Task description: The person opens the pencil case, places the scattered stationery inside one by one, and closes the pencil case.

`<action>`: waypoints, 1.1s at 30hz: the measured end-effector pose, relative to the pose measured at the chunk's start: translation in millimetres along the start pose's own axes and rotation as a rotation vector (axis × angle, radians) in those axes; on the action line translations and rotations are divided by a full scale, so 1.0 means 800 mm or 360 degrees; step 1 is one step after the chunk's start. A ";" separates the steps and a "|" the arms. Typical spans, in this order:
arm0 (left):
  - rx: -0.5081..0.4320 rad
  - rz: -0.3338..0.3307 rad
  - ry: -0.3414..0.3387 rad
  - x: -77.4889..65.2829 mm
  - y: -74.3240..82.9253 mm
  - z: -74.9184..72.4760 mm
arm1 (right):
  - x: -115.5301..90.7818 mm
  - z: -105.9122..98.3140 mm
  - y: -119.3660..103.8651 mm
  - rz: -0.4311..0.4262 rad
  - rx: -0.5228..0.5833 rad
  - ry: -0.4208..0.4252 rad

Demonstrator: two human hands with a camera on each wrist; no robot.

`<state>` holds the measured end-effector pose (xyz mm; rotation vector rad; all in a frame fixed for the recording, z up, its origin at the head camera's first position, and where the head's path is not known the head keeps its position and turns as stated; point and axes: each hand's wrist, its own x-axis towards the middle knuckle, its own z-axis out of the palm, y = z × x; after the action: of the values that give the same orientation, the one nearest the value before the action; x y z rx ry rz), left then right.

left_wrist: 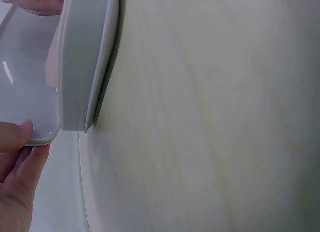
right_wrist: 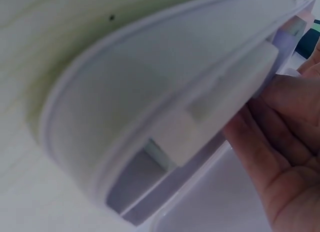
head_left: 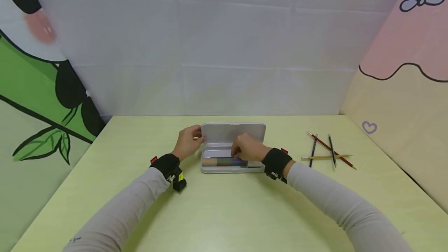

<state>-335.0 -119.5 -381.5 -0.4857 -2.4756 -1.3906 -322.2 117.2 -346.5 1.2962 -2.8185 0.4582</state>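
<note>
A white pencil case [head_left: 210, 169] stands open on the table, its lid [head_left: 218, 133] raised at the back. At the lid's left end my left hand [head_left: 189, 141] pinches the edge between thumb and fingers; the left wrist view shows this grip on the rounded corner of the lid [left_wrist: 30, 99]. My right hand [head_left: 250, 147] reaches into the case with bent fingers pointing down. Its fingertips are hidden, so whether they hold anything cannot be told. Beneath it lies a row of tan, green and purple items [head_left: 224, 161]. Beside the right fingers is a white block [right_wrist: 200, 117], perhaps an eraser.
Several pencils [head_left: 330, 151] lie crossed in a loose pile on the table to the right of the case. A pale yellow-green table [head_left: 217, 213] carries everything. A white sheet [head_left: 224, 49] hangs behind it, with painted panels at both sides.
</note>
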 end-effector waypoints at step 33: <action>0.0038 0.0007 -0.0031 -0.013 0.008 0.003 | -0.199 -0.108 0.158 0.0641 -0.0170 0.0278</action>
<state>-323.4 -116.1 -381.5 -0.5016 -2.5016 -1.3596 -321.4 336.3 -316.4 0.6319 -2.9007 0.3935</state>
